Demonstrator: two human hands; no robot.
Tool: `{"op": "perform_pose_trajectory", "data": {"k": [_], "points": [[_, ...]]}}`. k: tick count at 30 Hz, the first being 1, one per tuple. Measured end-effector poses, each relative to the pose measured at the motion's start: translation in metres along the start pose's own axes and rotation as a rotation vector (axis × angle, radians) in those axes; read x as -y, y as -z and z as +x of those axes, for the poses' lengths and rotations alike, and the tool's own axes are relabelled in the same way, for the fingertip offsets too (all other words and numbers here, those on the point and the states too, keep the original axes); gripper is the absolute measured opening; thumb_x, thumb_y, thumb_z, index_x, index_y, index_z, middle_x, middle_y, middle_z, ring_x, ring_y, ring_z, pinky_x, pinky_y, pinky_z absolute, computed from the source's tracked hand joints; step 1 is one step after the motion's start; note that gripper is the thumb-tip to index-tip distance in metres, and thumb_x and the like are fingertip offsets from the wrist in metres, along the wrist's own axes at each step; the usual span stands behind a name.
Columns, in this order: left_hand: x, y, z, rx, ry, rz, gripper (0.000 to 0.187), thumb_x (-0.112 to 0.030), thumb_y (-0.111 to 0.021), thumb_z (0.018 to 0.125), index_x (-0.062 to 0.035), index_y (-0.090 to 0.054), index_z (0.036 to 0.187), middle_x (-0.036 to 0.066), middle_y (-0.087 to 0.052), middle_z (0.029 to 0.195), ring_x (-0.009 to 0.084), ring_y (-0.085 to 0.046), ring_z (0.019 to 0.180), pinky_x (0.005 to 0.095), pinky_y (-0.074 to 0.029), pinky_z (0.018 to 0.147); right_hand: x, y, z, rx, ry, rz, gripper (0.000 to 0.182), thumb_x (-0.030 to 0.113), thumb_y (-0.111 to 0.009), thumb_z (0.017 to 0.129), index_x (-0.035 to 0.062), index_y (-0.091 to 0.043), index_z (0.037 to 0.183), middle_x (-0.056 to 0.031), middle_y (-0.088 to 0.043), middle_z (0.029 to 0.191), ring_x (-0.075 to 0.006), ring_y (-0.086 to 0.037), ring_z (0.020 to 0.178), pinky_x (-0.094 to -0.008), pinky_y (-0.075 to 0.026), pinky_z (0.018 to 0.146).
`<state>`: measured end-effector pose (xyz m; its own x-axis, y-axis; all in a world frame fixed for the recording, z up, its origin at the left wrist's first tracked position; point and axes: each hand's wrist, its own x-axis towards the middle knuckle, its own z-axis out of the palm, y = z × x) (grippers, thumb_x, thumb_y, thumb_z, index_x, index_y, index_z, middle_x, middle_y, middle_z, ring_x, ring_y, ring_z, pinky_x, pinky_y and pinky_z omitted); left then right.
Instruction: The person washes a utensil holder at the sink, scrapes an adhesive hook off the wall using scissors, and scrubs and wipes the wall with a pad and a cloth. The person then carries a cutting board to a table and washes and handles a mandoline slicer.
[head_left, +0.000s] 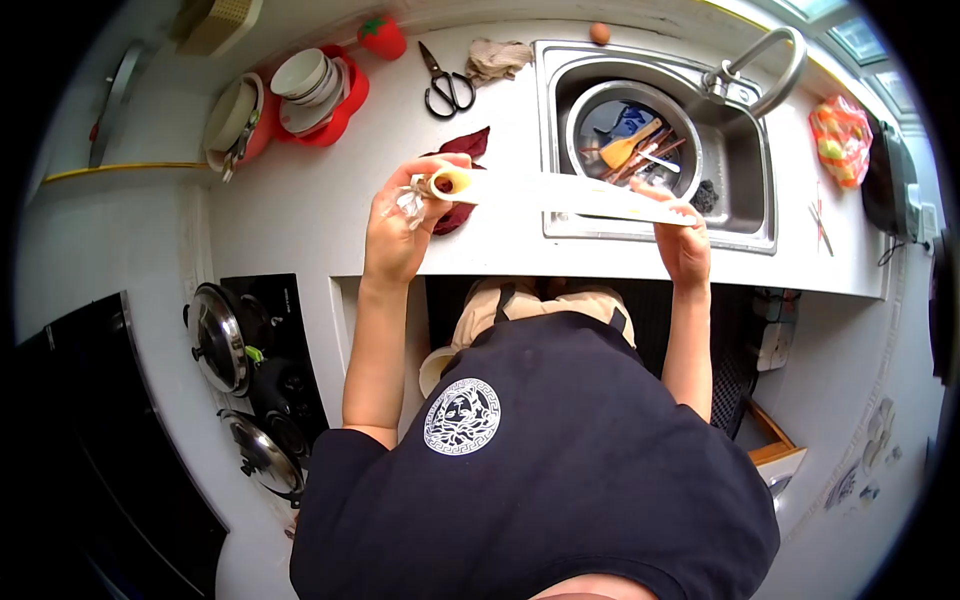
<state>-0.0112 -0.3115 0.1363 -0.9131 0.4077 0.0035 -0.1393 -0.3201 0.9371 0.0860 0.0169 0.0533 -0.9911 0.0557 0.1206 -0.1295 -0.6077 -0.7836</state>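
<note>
My left hand [400,225] is closed around a roll [455,184] with a hollow cardboard core, its open end facing me. A crumpled clear scrap [410,202] hangs at those fingers. From the roll, a whitish sheet [580,195] stretches across to my right hand [684,240], which pinches its far end. Both hands are raised above the front of the white counter. Behind the left hand lies a dark red cloth [474,147], partly hidden. The right hand overlaps the front edge of the sink [733,241] in this view.
In the sink, a metal basin [575,125] holds water, a wooden spatula [625,148] and other utensils. Scissors [447,92], a beige rag [498,60] and an egg [599,33] lie at the back. Bowls [300,75] stand left, a filled plastic bag [840,142] right.
</note>
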Motion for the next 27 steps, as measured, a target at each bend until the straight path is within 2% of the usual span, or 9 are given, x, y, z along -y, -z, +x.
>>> {"op": "perform_pose_trajectory", "data": {"k": [2,6,9,12,16,17,20,24,27], "points": [[0.0,-0.001,0.003,0.034,-0.005,-0.081,0.024,-0.006,-0.056,0.085,0.0009,-0.058,0.108,0.022,-0.053,0.124,0.031,-0.052,0.117,0.0419,-0.042,0.1,0.001,0.007,-0.002,-0.02,-0.01,-0.158,0.017,0.022,-0.063,0.086,0.0074,-0.067,0.093,-0.0244,-0.048,0.132,-0.0367,-0.039,0.129,-0.0481,-0.024,0.109],[0.005,0.007,0.01,0.087,-0.047,-0.189,0.023,0.007,-0.05,0.079,0.0019,-0.065,0.095,0.023,-0.045,0.134,0.0303,-0.046,0.124,0.0397,-0.042,0.101,0.006,0.001,0.0,-0.042,0.075,-0.248,0.018,0.026,-0.067,0.083,0.0092,-0.069,0.086,-0.0237,-0.039,0.141,-0.0349,-0.032,0.134,-0.0474,-0.024,0.11],[0.008,0.011,0.013,0.128,-0.1,-0.206,0.019,0.005,-0.049,0.081,0.0,-0.065,0.088,0.024,-0.039,0.139,0.0347,-0.041,0.127,0.0459,-0.039,0.103,0.003,-0.001,0.004,-0.04,0.157,-0.251,0.019,-0.002,-0.056,0.077,0.0055,-0.069,0.09,-0.0226,-0.039,0.141,-0.0324,-0.033,0.135,-0.044,-0.023,0.111],[0.009,0.017,0.015,0.167,-0.161,-0.1,0.015,-0.007,-0.053,0.091,-0.0069,-0.064,0.081,0.024,-0.028,0.146,0.0418,-0.033,0.131,0.0556,-0.036,0.105,-0.005,-0.012,0.007,-0.183,0.243,-0.38,0.031,-0.009,-0.05,0.073,0.0059,-0.07,0.091,-0.0209,-0.036,0.144,-0.0303,-0.031,0.137,-0.0428,-0.023,0.112],[0.005,0.017,0.012,0.166,-0.111,-0.161,0.017,-0.006,-0.054,0.091,-0.0067,-0.06,0.076,0.026,-0.026,0.146,0.0434,-0.033,0.131,0.0503,-0.038,0.105,-0.01,-0.026,0.007,-0.302,0.163,-0.222,0.059,-0.015,-0.041,0.071,0.0024,-0.054,0.125,-0.0183,-0.039,0.143,-0.0262,-0.034,0.135,-0.0368,-0.027,0.111],[0.009,0.018,0.011,0.163,-0.125,-0.153,0.019,-0.004,-0.051,0.091,-0.005,-0.059,0.074,0.027,-0.027,0.145,0.0441,-0.033,0.131,0.0474,-0.039,0.105,-0.011,-0.022,0.003,-0.298,0.078,-0.15,0.062,-0.015,-0.039,0.076,0.0004,-0.041,0.136,-0.0173,-0.043,0.139,-0.0244,-0.041,0.13,-0.0349,-0.031,0.108],[0.016,0.016,0.008,0.082,-0.016,-0.238,0.022,-0.006,-0.048,0.092,-0.0037,-0.058,0.073,0.027,-0.029,0.144,0.0449,-0.031,0.131,0.0456,-0.04,0.105,-0.013,-0.015,0.001,-0.32,0.042,0.155,0.053,-0.009,-0.04,0.085,0.0015,-0.04,0.137,-0.017,-0.048,0.134,-0.0238,-0.049,0.123,-0.0344,-0.039,0.104],[0.037,0.0,0.009,-0.149,0.137,-0.587,0.019,-0.001,-0.047,0.085,0.003,-0.064,0.092,0.026,-0.03,0.144,0.0425,-0.028,0.134,0.0456,-0.034,0.11,-0.019,0.009,-0.001,-0.389,-0.047,0.326,0.049,-0.004,-0.042,0.088,0.0034,-0.042,0.136,-0.014,-0.049,0.134,-0.0238,-0.049,0.122,-0.0359,-0.04,0.104],[0.065,-0.007,0.007,-0.196,0.192,-0.749,0.046,-0.009,-0.05,0.085,-0.0018,-0.045,0.13,0.022,-0.027,0.147,0.0373,-0.028,0.135,0.0483,-0.025,0.113,-0.028,0.033,-0.005,-0.381,-0.097,0.404,0.047,-0.005,-0.045,0.086,0.0039,-0.048,0.132,-0.0131,-0.052,0.13,-0.0238,-0.052,0.119,-0.0361,-0.041,0.102]]}}
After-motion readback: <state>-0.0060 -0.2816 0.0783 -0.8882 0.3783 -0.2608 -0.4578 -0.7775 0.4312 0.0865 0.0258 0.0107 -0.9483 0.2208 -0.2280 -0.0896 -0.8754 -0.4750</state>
